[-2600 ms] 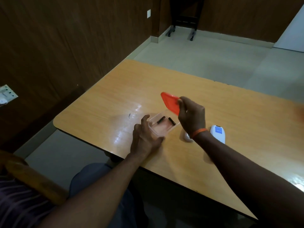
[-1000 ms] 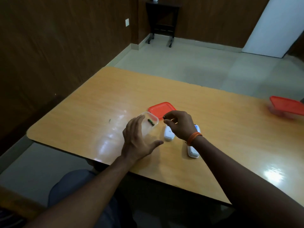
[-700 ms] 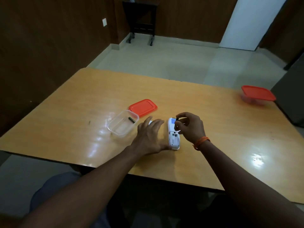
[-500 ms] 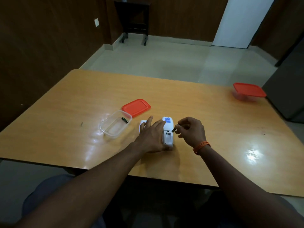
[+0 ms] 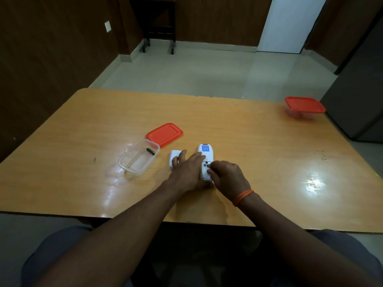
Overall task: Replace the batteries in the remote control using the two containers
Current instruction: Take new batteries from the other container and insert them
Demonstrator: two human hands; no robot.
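My left hand (image 5: 187,171) lies flat on the desk (image 5: 259,141) with its fingers straight and a little spread. Its inner side presses against the left edge of the remote control (image 5: 205,152), and it grips nothing. The remote lies face down near the front middle of the desk, with its blue label towards the far end and its battery compartment open at the near end. My right hand (image 5: 227,179) is curled over that open compartment, and its thumb and forefinger pinch a small dark battery (image 5: 207,166) right at the slot. The battery is so small that I cannot tell whether it already sits in the compartment. An orange thread band (image 5: 243,197) runs round my right wrist. Just to the left of the remote, partly under my left fingertips, lies a white cover piece (image 5: 174,154). Further left stands the clear container (image 5: 138,160), open, with a second battery (image 5: 150,151) lying against its far right corner. Its red lid (image 5: 164,134) lies flat on the desk just behind it, touching or nearly touching its far rim. The other container (image 5: 303,107) stands well apart at the far right corner of the desk with its red lid on; I cannot make out what is inside it.
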